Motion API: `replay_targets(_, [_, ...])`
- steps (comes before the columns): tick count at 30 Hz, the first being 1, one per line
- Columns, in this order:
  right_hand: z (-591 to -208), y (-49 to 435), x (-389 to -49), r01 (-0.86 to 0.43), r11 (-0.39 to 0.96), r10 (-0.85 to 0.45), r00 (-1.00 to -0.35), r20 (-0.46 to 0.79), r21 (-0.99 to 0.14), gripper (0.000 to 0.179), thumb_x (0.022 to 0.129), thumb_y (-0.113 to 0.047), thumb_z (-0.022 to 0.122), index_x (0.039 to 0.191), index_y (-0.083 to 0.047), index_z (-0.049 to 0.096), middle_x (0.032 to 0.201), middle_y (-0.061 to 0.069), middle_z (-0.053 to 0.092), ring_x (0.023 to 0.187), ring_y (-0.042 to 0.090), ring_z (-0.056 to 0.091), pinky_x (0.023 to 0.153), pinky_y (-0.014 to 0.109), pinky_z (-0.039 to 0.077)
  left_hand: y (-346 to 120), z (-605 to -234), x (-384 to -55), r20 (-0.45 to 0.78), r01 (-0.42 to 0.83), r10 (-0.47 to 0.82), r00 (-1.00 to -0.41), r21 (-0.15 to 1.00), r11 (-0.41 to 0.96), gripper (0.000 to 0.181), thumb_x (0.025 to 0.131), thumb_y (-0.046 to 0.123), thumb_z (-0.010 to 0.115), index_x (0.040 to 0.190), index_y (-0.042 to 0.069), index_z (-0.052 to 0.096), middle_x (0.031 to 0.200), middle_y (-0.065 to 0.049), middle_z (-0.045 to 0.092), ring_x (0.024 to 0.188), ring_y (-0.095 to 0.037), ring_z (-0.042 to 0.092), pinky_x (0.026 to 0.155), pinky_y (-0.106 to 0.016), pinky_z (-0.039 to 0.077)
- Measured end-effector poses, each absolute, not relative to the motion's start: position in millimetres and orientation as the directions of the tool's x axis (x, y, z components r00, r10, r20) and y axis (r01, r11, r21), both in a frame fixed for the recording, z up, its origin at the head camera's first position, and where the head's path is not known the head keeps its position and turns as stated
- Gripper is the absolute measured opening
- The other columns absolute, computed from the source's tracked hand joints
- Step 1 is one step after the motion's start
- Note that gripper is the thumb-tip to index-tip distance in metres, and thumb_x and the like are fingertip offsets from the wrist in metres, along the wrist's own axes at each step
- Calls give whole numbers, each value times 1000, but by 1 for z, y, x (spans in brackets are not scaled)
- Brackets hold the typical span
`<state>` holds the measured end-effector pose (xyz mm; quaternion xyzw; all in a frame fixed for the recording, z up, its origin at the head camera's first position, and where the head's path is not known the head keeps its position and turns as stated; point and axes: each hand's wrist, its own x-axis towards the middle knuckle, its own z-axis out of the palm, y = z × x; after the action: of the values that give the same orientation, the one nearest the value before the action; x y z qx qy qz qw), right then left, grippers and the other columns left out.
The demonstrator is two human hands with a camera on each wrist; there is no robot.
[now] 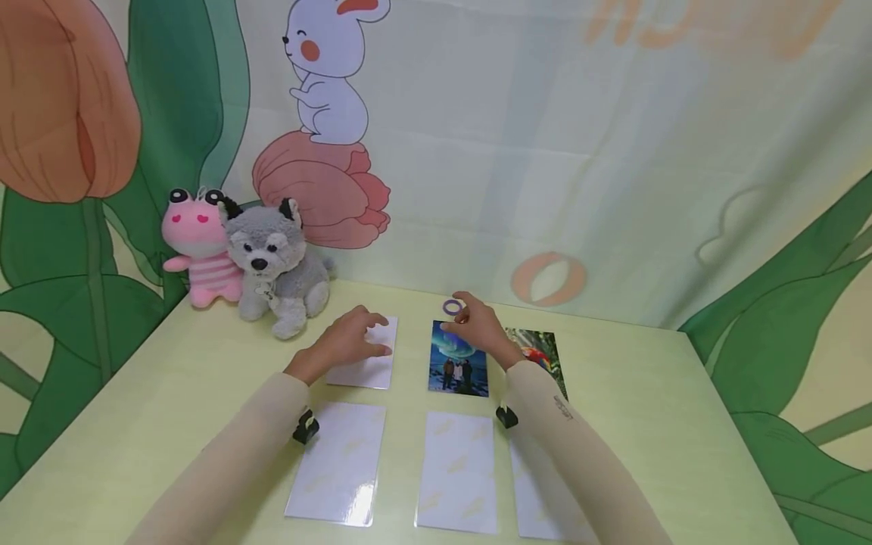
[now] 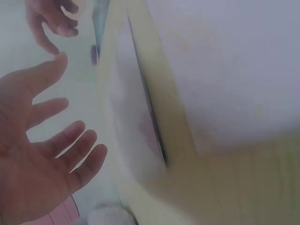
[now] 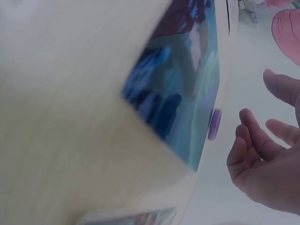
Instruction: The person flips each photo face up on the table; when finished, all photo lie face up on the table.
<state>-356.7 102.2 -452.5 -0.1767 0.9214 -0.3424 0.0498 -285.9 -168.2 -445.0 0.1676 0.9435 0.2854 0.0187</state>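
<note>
My left hand (image 1: 350, 337) hovers over a glossy white card (image 1: 361, 376) at the back left of the table. Its fingers are spread and loosely bent, with nothing between them in the left wrist view. Over the upper part of a blue photo card (image 1: 443, 382), showing a glowing sphere and several standing figures, is my right hand (image 1: 480, 325). That hand is also empty, its fingers loosely curled in the right wrist view. A small purple ring (image 3: 215, 124) lies just behind the blue card, close to the right fingertips. The right forearm partly hides a parrot picture card (image 1: 556, 367).
In front lies a row of white cards with faint yellow marks: left (image 1: 341, 462), middle (image 1: 456, 469) and right (image 1: 538, 499), the last partly under the right sleeve. A pink striped plush frog (image 1: 197, 236) and grey plush dog (image 1: 269, 246) sit back left. A printed curtain (image 1: 463, 151) hangs behind.
</note>
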Motion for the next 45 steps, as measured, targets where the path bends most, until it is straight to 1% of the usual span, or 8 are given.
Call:
replay_targets(3, [-451, 92, -358, -328, 682, -415, -910, 24, -654, 68, 92, -26, 72, 151, -9, 41, 115, 16, 68, 106, 30, 66, 94, 45, 53, -187, -450, -282, 63, 327, 346, -936, 519, 790, 56, 85, 30, 80, 131, 2, 63, 122, -21, 58, 111, -35, 55, 95, -49, 47])
replay_targets(6, [-448, 81, -358, -348, 660, -461, -888, 8, -666, 70, 92, -24, 72, 152, -8, 39, 118, 18, 66, 109, 31, 65, 94, 47, 52, -201, -456, -279, 35, 319, 350, -936, 503, 803, 59, 84, 30, 81, 132, 2, 62, 133, -23, 54, 123, -40, 50, 105, -54, 41])
replay_targets(10, [-450, 66, -358, -353, 666, -490, -871, -28, -657, 71, 92, -25, 73, 153, -9, 38, 122, 16, 66, 112, 31, 64, 96, 46, 52, -213, -461, -274, 4, 326, 370, -929, 485, 812, 64, 82, 29, 83, 135, 1, 59, 145, -30, 46, 135, -48, 42, 112, -58, 34])
replay_targets(16, [-456, 40, -357, -353, 686, -519, -850, -88, -637, 76, 91, -26, 75, 154, -13, 35, 133, 17, 61, 125, 32, 58, 102, 47, 49, -218, -461, -268, -54, 318, 385, -921, 463, 827, 67, 81, 28, 84, 136, 1, 58, 151, -32, 40, 140, -50, 38, 113, -62, 31])
replay_targets(23, [-463, 15, -355, -367, 752, -492, -865, -96, -547, 79, 88, -30, 78, 153, -12, 38, 135, 19, 61, 125, 31, 58, 106, 43, 47, -217, -460, -264, -108, 285, 367, -924, 446, 848, 60, 81, 29, 84, 131, 4, 63, 152, -30, 39, 141, -50, 35, 110, -66, 32])
replay_targets(29, [-465, 4, -352, -321, 758, -434, -898, -72, -568, 72, 89, -25, 76, 151, -12, 40, 133, 19, 62, 123, 32, 59, 107, 43, 46, -217, -463, -264, -109, 282, 364, -925, 447, 849, 61, 80, 29, 84, 131, 3, 63, 152, -30, 40, 142, -48, 36, 112, -60, 33])
replay_targets(38, [-468, -3, -355, -304, 756, -405, -913, -50, -580, 70, 90, -23, 76, 150, -13, 41, 134, 18, 62, 123, 31, 59, 107, 42, 47, -216, -469, -267, -116, 263, 349, -930, 455, 851, 61, 81, 28, 83, 132, 3, 62, 153, -30, 38, 143, -48, 34, 115, -57, 32])
replay_targets(45, [-468, -5, -354, -223, 688, -370, -926, -70, -691, 67, 91, -25, 74, 149, -15, 42, 137, 19, 59, 123, 34, 58, 105, 47, 48, -216, -468, -267, -122, 260, 348, -930, 449, 855, 61, 81, 27, 83, 132, 2, 62, 153, -31, 38, 144, -48, 34, 115, -57, 31])
